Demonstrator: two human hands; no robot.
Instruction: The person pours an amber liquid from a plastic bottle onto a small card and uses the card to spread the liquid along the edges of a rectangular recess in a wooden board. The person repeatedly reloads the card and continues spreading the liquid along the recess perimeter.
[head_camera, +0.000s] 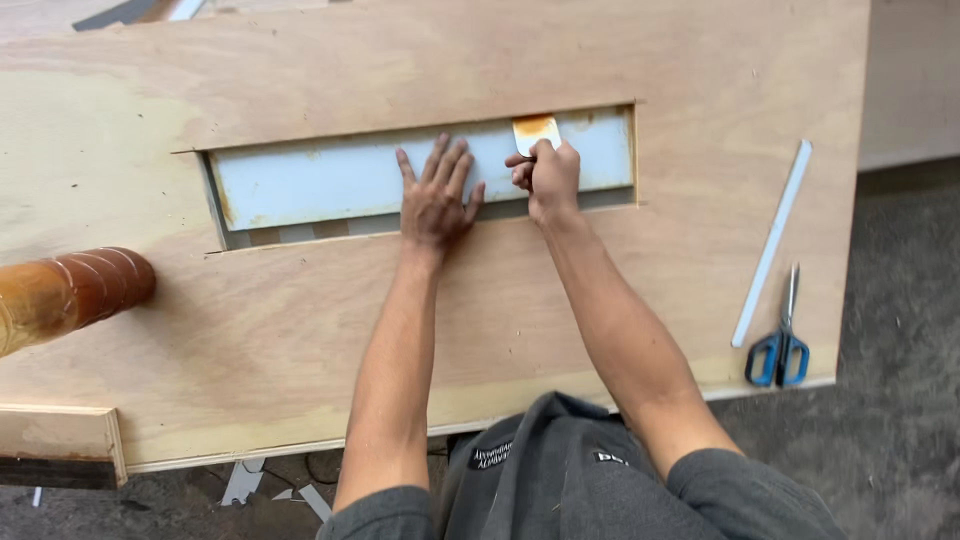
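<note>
A large plywood sheet (300, 330) fills most of the view, with a long rectangular cut-out near its far edge. Inside that opening lies a pale blue-white strip (320, 180), stained rusty at its left end. The left hand (436, 195) rests flat on this strip near the middle of the opening, palm down, fingers spread and straight, gripping nothing. Just beside it, the right hand (547, 178) is curled closed around the handle of a putty knife (536, 131), whose broad blade, smeared orange-brown, points toward the far edge of the cut-out and lies against the strip. The two hands are close together but apart. Toward the right edge of the sheet a long pale ruler-like strip (772, 243) lies at a slant, and blue-handled scissors (781, 345) sit closed near the right front corner, just below the strip's lower end. At the left edge, a reddish-brown turned wooden piece (70, 292) lies over the plywood.
</note>
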